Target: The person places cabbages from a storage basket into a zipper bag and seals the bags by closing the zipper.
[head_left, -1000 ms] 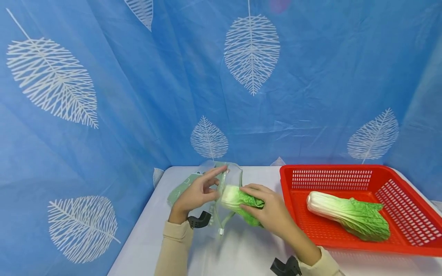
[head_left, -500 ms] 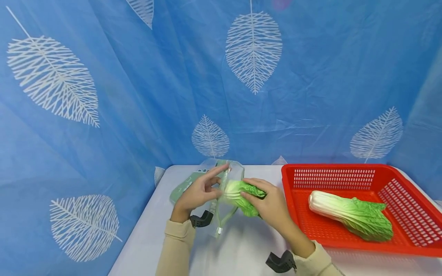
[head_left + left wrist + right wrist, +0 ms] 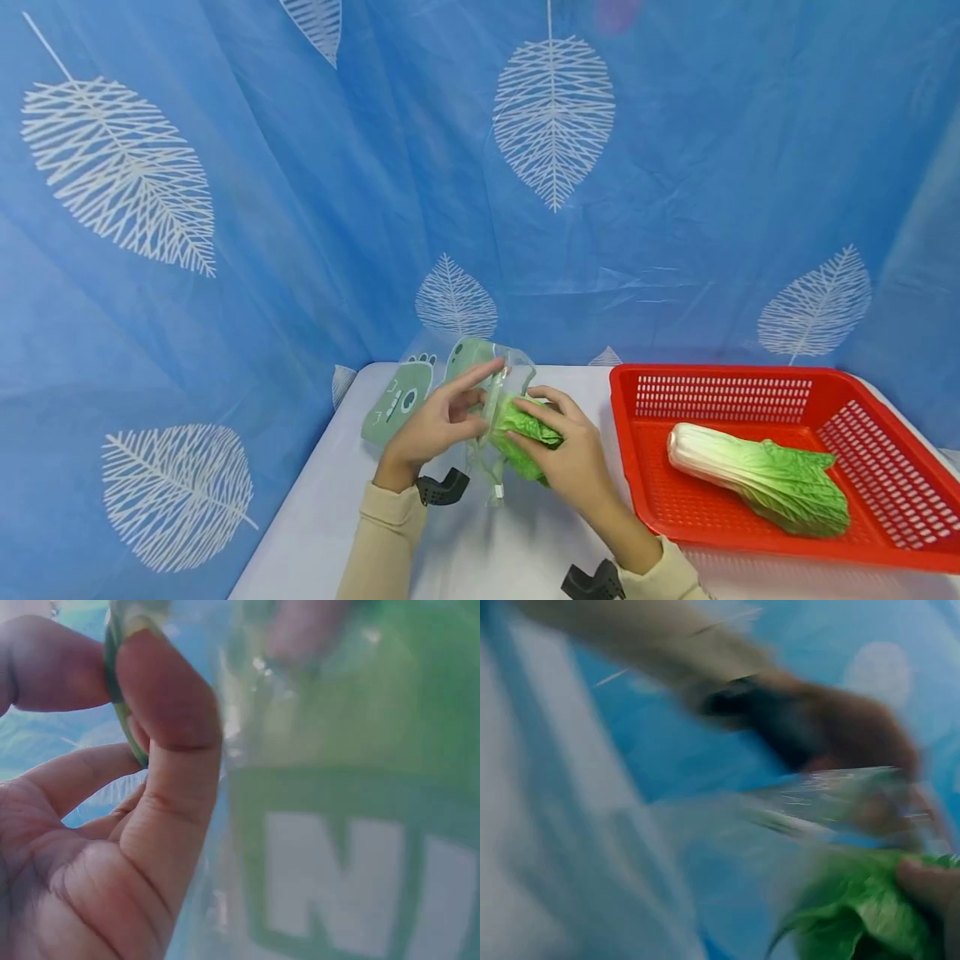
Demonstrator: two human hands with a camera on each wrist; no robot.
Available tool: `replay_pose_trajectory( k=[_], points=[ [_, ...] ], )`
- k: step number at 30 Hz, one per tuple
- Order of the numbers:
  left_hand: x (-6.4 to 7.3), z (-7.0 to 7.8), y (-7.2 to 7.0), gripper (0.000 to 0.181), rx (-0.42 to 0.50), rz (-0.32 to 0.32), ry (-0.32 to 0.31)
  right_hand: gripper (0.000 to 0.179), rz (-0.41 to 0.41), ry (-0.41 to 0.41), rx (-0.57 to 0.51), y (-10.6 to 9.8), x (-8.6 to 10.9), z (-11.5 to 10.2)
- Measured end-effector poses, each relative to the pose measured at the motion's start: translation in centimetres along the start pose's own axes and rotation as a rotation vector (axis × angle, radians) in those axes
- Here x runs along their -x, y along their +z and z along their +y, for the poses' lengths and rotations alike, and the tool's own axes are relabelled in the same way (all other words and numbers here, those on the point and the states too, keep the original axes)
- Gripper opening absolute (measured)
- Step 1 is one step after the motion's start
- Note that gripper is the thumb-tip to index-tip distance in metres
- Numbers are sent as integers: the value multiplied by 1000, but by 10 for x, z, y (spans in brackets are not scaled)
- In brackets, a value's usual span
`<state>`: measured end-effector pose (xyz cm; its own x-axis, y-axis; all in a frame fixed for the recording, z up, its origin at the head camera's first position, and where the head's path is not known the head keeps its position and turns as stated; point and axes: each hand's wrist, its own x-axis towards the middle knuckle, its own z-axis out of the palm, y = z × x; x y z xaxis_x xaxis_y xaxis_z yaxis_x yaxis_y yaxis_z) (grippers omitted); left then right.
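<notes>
Right hand (image 3: 576,450) grips a leafy cabbage (image 3: 517,460) at a clear bag (image 3: 470,356) that the left hand (image 3: 431,422) pinches

On my head feed, a blue curtain (image 3: 660,167) printed with white leaf shapes covers the top and left of the frame. Below it, a white table (image 3: 480,558) runs to the bottom edge. A red basket (image 3: 675,510) with perforated walls fills the lower right; in it lies a second cabbage (image 3: 757,479), its white stalk end to the left and its ruffled green end to the right.

Just below centre I have the clear bag with its green print; white lettering fills the lower right of my left wrist feed. The left hand comes up from the bottom edge, left of centre, thumb and finger closed on the bag's green edge strip. The right hand reaches in from the lower right, fingers and thumb curled round the leafy cabbage. That cabbage sits just below centre, its left end behind the film; my right wrist feed is blurred, so I can't tell how deep it goes. A black bracket (image 3: 442,487) sits at the left wrist, and right of it hangs a tiny white slider (image 3: 498,492)
</notes>
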<state>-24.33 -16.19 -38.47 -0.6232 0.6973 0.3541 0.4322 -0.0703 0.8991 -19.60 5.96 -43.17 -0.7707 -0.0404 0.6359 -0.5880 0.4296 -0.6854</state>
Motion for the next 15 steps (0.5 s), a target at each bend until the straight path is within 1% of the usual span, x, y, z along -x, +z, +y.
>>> replay_pose_trajectory(
  k=[2,3,4,5,8,10,13,15],
  points=[
    [-1,1,2,71,18,-18,8,49,15,-96,61,8,4,3],
    [-2,1,3,71,21,-25,5,51,21,-127,79,11,6,4],
    [-2,1,4,71,16,-26,1,52,31,-149,95,14,7,5],
    [-2,1,4,71,12,-27,-7,54,38,-154,101,16,8,5],
    [-2,1,4,71,4,-16,-22,57,40,-108,89,18,11,7],
    [0,0,1,71,2,-2,-25,61,16,-66,70,18,13,7],
    [3,1,-3,71,10,23,-12,69,-34,-19,36,16,18,9],
    [4,2,-6,71,33,35,-2,72,-41,-11,14,15,21,12]
  ],
)
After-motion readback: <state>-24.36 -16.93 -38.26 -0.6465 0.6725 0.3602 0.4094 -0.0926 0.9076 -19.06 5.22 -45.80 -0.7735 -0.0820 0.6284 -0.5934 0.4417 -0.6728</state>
